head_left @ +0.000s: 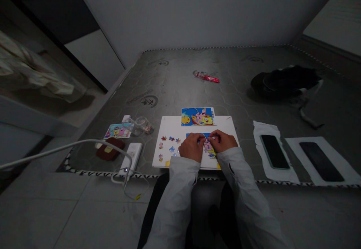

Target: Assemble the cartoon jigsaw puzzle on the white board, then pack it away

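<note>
Fingertips of the left hand (192, 147) and the right hand (222, 140) are brought together in a narrow pinch over a partly assembled jigsaw puzzle (209, 147), though any piece held between them is too small to make out. The puzzle is laid on a white board (180, 126) directly beneath the hands, and the board rests on a bare mattress (180, 72). Loose jigsaw pieces (170, 143) are scattered on the board just left of the hands. A cartoon picture card (197, 116) is placed ahead of the hands, touching the board's far edge.

Further left of the hands, a smaller picture card (118, 131), a clear plastic container (141, 125), a dark red wallet (109, 149) and a white power strip (133, 157) with a white cable (70, 147) are seen. To the right, 2 phones (275, 152) (321, 161) are laid on white paper sheets (290, 173). Well ahead of the hands, a red wrapper (207, 77) is lying on the mattress, with a dark cloth (284, 81) off to the right. Light grey sleeves (180, 189) are worn on both arms.
</note>
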Available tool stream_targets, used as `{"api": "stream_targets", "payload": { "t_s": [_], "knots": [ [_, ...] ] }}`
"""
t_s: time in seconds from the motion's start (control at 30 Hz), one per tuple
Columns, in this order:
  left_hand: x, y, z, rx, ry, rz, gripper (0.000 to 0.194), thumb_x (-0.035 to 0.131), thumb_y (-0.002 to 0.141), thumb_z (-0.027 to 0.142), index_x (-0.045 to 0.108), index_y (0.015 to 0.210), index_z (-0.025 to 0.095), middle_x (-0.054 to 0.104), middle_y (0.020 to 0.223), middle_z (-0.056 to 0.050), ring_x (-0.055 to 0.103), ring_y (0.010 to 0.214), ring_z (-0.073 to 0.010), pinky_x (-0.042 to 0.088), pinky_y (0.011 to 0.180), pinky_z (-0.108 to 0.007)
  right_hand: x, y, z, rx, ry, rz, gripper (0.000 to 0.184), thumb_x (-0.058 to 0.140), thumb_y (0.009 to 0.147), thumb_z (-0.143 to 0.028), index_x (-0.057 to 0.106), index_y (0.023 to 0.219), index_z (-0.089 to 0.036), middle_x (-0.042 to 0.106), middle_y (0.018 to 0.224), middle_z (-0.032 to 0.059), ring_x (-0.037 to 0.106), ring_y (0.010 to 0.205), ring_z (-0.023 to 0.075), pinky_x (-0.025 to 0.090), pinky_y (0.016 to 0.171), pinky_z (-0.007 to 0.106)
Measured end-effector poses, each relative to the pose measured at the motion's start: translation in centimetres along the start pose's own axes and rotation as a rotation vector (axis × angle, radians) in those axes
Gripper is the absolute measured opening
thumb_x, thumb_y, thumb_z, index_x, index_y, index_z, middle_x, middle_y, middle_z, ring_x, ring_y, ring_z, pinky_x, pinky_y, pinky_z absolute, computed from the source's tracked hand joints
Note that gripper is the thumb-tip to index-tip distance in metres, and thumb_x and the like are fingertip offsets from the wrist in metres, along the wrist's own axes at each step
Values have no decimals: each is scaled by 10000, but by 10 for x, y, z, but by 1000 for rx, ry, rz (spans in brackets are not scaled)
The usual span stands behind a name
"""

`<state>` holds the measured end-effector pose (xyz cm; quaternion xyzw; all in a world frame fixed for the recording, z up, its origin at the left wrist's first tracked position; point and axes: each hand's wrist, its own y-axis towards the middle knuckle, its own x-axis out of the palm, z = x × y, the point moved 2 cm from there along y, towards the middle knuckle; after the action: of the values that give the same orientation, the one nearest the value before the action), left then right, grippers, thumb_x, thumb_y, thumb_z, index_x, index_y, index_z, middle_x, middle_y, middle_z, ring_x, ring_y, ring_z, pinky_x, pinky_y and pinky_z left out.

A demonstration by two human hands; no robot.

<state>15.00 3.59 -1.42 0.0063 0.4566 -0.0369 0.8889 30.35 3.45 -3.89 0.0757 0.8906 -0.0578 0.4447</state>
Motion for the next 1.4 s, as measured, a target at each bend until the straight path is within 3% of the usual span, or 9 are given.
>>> {"api": "stream_targets", "payload": {
  "t_s": [0.43, 0.57, 0.7, 0.9, 1.07, 1.23, 1.4],
  "knots": [
    [-3, 1, 2, -18, 30, -51, 157, 599, 879, 373, 711, 970, 313, 688, 1033, 19, 622, 905, -154, 437, 725, -259, 4, 1, 1, 5, 5, -24, 219, 654, 705, -422, 663, 855, -263, 585, 607, -71, 571, 618, 123, 308, 617, 248],
    [-5, -2, 3, -7, 36, -10, 141, 604, 874, 354, 707, 957, 305, 686, 1018, 17, 623, 902, -157, 432, 729, -258, 3, 0, -2, 41, 26, -11, 203, 659, 693, -409, 660, 828, -257, 575, 590, -72, 576, 627, 129, 316, 639, 254],
    [-22, 0, -1, -34, 55, 70, 142, 596, 872, 335, 712, 943, 295, 694, 995, 10, 629, 898, -167, 422, 725, -261, 3, -1, -2, 21, 47, -10, 214, 645, 716, -420, 667, 851, -256, 589, 602, -68, 579, 634, 129, 321, 655, 260],
    [-69, 6, -26, -194, 62, 170, 207, 571, 863, 388, 722, 975, 301, 718, 998, 14, 631, 834, -174, 416, 694, -263, 3, 0, 1, 7, 33, -29, 213, 662, 710, -425, 662, 833, -253, 590, 604, -72, 582, 634, 124, 315, 654, 259],
    [-101, 2, -57, -403, 155, 227, 269, 569, 836, 461, 734, 988, 312, 732, 997, -26, 643, 865, -253, 450, 703, -327, 1, 0, -1, 34, 76, -39, 220, 634, 720, -446, 661, 811, -247, 592, 599, -62, 577, 627, 129, 325, 639, 256],
    [-109, 0, -84, -469, 211, 197, 261, 571, 821, 467, 730, 983, 338, 740, 1025, -2, 657, 932, -279, 474, 748, -355, 0, -1, -1, 54, 64, -32, 250, 636, 698, -468, 666, 809, -246, 594, 603, -53, 567, 613, 134, 331, 628, 259],
    [-104, 1, -93, -477, 216, 137, 235, 602, 801, 440, 726, 979, 351, 742, 1037, 26, 660, 974, -267, 480, 785, -354, -1, -3, -2, 41, 82, 36, 340, 544, 765, -560, 658, 792, -241, 605, 608, -37, 563, 611, 141, 336, 615, 266]
  ]
}}
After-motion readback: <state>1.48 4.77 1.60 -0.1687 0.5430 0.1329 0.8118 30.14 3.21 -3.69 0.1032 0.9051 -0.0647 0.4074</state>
